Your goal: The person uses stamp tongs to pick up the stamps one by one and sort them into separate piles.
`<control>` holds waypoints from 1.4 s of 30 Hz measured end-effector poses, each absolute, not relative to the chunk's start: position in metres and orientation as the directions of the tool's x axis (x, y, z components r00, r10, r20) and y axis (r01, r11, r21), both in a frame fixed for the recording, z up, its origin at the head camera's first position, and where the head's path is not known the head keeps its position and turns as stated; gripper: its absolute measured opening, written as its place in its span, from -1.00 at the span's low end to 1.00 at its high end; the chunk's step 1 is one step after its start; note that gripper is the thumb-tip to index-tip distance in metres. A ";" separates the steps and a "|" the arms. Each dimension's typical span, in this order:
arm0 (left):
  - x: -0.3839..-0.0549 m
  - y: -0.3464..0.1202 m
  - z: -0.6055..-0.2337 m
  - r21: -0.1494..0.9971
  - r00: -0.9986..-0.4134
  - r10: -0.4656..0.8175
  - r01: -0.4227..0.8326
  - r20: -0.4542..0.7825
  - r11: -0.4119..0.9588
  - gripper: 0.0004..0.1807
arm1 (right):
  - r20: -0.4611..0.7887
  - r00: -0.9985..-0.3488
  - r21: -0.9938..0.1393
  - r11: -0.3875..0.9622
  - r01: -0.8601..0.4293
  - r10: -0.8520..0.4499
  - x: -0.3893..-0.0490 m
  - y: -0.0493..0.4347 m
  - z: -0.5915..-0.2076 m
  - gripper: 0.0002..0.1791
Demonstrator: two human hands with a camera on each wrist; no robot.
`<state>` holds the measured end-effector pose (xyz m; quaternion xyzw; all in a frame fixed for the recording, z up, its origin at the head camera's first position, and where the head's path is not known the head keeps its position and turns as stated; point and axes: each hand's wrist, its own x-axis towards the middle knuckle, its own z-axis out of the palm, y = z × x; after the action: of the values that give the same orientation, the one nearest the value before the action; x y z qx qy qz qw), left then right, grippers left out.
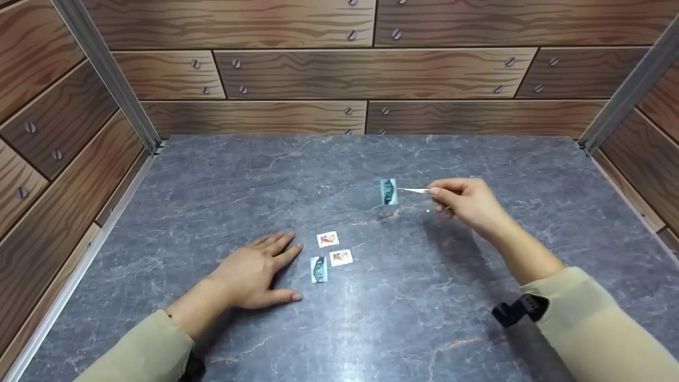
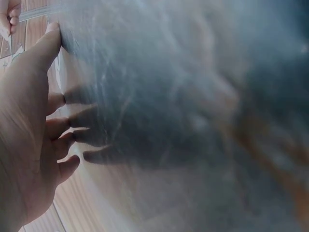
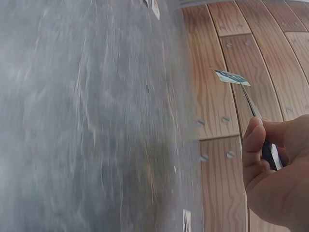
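Observation:
My right hand (image 1: 464, 204) pinches metal tweezers (image 1: 416, 190) between thumb and fingers. At the tweezers' tip is a teal stamp (image 1: 389, 191) with a dark design, held up off the table, as the right wrist view shows the stamp (image 3: 233, 78) at the tweezers' point. My left hand (image 1: 254, 273) rests palm down with its fingers spread. Just right of its fingers lie a white stamp with a red picture (image 1: 328, 239), a second white one (image 1: 341, 258), and another teal stamp (image 1: 319, 269).
The grey marbled table (image 1: 212, 185) carries all of this. A tiny white speck (image 1: 428, 211) shows below the right fingers. Wood-patterned walls (image 1: 297, 74) close off the back and both sides, with metal posts (image 1: 106, 69) at the corners.

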<state>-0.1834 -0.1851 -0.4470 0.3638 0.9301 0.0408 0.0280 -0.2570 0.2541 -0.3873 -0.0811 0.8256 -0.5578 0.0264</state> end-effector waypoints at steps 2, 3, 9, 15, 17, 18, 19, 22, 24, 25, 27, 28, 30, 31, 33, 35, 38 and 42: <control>-0.183 -0.185 -0.447 0.087 -0.729 0.684 0.681 -0.018 0.727 0.11 | 0.051 -0.987 -0.924 0.367 -0.105 -0.153 -0.257 0.262 -0.387 -0.63; -0.183 -0.185 -0.447 0.082 -0.724 0.689 0.686 -0.014 0.723 0.10 | 0.052 -0.988 -0.924 0.368 -0.104 -0.147 -0.257 0.265 -0.387 -0.63; -0.183 -0.183 -0.445 0.055 -0.671 0.741 0.741 0.032 0.669 0.02 | 0.052 -0.993 -0.916 0.391 -0.091 -0.109 -0.254 0.288 -0.387 -0.57; -0.179 -0.178 -0.440 0.048 -0.631 0.775 0.776 0.036 0.629 -0.08 | 0.040 -0.996 -0.906 0.418 -0.070 -0.079 -0.253 0.309 -0.388 -0.55; -0.178 -0.176 -0.439 0.045 -0.620 0.784 0.784 0.035 0.619 -0.11 | 0.037 -0.997 -0.901 0.429 -0.066 -0.075 -0.253 0.315 -0.388 -0.54; -0.177 -0.175 -0.439 0.043 -0.615 0.788 0.789 0.035 0.613 -0.12 | 0.037 -0.997 -0.899 0.434 -0.065 -0.072 -0.253 0.317 -0.388 -0.54; -0.177 -0.174 -0.439 0.040 -0.609 0.793 0.793 0.035 0.607 -0.14 | 0.036 -0.997 -0.897 0.438 -0.063 -0.069 -0.253 0.320 -0.388 -0.54; -0.175 -0.172 -0.440 0.035 -0.593 0.804 0.805 0.036 0.592 -0.19 | 0.033 -0.998 -0.896 0.441 -0.053 -0.053 -0.252 0.326 -0.388 -0.54; -0.174 -0.171 -0.440 0.035 -0.586 0.809 0.810 0.033 0.585 -0.22 | 0.034 -0.998 -0.899 0.434 -0.051 -0.047 -0.252 0.329 -0.388 -0.56; -0.173 -0.171 -0.440 0.035 -0.583 0.812 0.812 0.032 0.582 -0.23 | 0.035 -0.998 -0.900 0.433 -0.050 -0.043 -0.252 0.331 -0.388 -0.58; -0.173 -0.170 -0.441 0.037 -0.578 0.816 0.816 0.025 0.577 -0.26 | 0.039 -0.999 -0.901 0.431 -0.051 -0.036 -0.251 0.335 -0.388 -0.63; -0.172 -0.170 -0.441 0.038 -0.576 0.817 0.817 0.021 0.575 -0.27 | 0.042 -0.999 -0.902 0.429 -0.052 -0.034 -0.251 0.337 -0.388 -0.65; -0.172 -0.170 -0.442 0.041 -0.573 0.819 0.819 0.009 0.572 -0.28 | 0.044 -0.999 -0.902 0.428 -0.053 -0.030 -0.251 0.341 -0.388 -0.70; -0.172 -0.170 -0.442 0.045 -0.572 0.820 0.819 0.004 0.572 -0.29 | 0.043 -0.999 -0.903 0.427 -0.049 -0.025 -0.250 0.343 -0.388 -0.74; -0.172 -0.170 -0.443 0.052 -0.572 0.820 0.819 -0.007 0.572 -0.30 | 0.041 -0.999 -0.906 0.422 -0.045 -0.019 -0.249 0.346 -0.388 -0.81; -0.172 -0.171 -0.444 0.058 -0.572 0.820 0.818 -0.013 0.572 -0.31 | 0.038 -0.999 -0.909 0.414 -0.041 -0.014 -0.249 0.349 -0.388 -0.86; -0.172 -0.171 -0.444 0.061 -0.569 0.822 0.820 -0.013 0.569 -0.31 | 0.037 -0.999 -0.906 0.422 -0.036 -0.006 -0.248 0.353 -0.388 -0.88; -0.172 -0.171 -0.444 0.058 -0.566 0.825 0.823 -0.005 0.565 -0.31 | 0.033 -0.999 -0.900 0.435 -0.029 0.002 -0.247 0.360 -0.385 -0.88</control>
<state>-0.1718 -0.1708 -0.4444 0.4657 0.8845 0.0244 0.0155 -0.2470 0.3604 -0.3852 -0.0082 0.8468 -0.5317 -0.0146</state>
